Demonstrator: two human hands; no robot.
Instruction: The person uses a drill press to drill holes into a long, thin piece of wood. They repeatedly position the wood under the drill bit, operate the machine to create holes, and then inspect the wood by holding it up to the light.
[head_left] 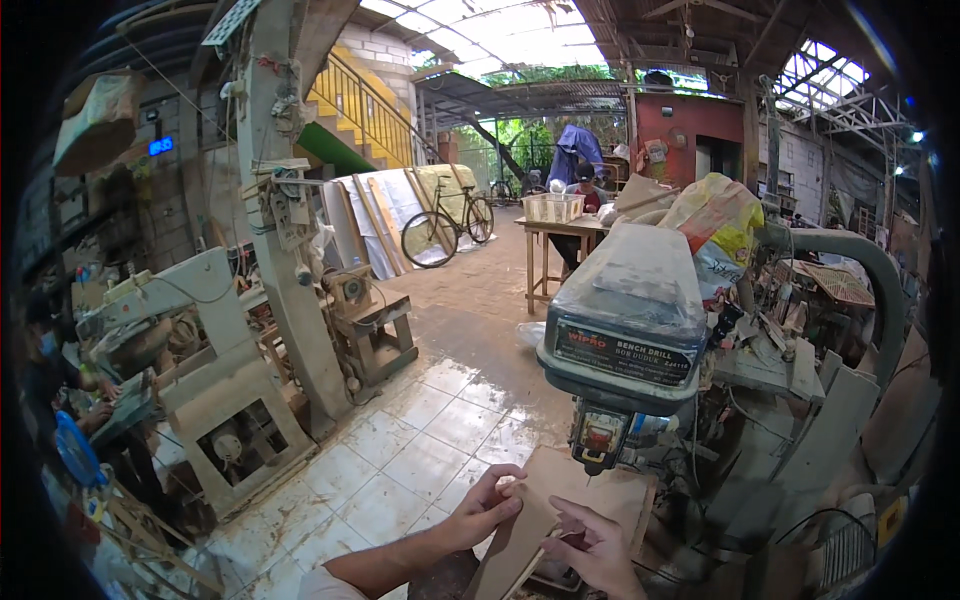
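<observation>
A flat brown wooden board (pixel 515 545) lies tilted in front of me, below the chuck of a dusty bench drill (pixel 625 290). My left hand (pixel 488 512) is closed on the board's left edge, thumb over the near face and fingers curled at the top. On the opposite edge, my right hand (pixel 592 548) grips the board between thumb and fingers. Behind it, another flat light-brown panel (pixel 615 495) rests under the drill. The thin drill bit (pixel 589 479) points down just beyond my hands, apart from them.
Scrap boards (pixel 800 370) and a thick hose (pixel 850 250) crowd the right side. At left stand a large machine (pixel 220 370), a post (pixel 275 200) and a seated worker (pixel 60 370). Farther off are a bicycle (pixel 450 225) and a person at a table (pixel 560 228).
</observation>
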